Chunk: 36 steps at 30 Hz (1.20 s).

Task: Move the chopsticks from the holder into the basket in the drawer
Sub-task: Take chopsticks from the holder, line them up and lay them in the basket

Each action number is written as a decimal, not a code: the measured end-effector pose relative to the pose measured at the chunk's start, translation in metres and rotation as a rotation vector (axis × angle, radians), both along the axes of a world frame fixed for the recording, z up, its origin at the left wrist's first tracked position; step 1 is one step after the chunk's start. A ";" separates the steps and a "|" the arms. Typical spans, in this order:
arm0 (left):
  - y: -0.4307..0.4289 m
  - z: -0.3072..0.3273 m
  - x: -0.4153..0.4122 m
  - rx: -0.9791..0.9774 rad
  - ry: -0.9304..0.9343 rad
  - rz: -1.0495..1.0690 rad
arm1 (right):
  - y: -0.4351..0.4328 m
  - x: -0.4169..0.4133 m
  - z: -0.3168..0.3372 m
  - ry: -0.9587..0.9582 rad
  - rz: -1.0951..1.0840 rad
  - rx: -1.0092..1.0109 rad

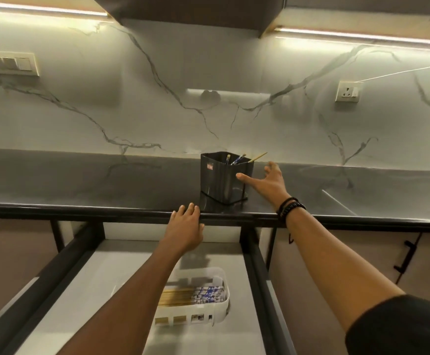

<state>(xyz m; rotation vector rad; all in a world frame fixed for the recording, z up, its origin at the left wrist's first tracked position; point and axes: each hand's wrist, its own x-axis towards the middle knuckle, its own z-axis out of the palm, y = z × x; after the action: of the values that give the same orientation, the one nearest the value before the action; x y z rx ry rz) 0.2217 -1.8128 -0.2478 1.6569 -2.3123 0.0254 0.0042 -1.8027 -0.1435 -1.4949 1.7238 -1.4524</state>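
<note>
left hand (187, 226) on counter edge (106, 210), drawer (85, 267) open

Right arm (337, 260): bare forearm. Stacked black bracelets (289, 207) circle the wrist behind the right grip (269, 184); at least one is a string of round beads, another a thin cord. Black short sleeve (401, 326) covers the upper arm, at 4 o'clock in view. Left arm (137, 285): bare from the left grip (185, 226) to the frame edge at 7 o'clock.
</note>
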 end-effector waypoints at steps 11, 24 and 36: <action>-0.005 0.006 0.003 0.029 -0.059 -0.024 | -0.036 0.030 0.024 0.063 0.082 -0.246; 0.002 0.006 0.005 0.025 -0.037 -0.025 | -0.039 0.060 0.029 0.311 0.019 -0.348; 0.013 -0.007 0.016 0.086 0.461 -0.075 | 0.027 0.040 0.054 -0.107 -0.049 -0.490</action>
<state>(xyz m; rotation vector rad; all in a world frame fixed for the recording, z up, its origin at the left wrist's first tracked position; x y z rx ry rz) 0.2373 -1.8002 -0.2550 1.4265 -2.0390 -0.4313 0.0441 -1.7754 -0.0896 -1.5742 1.4114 -2.0475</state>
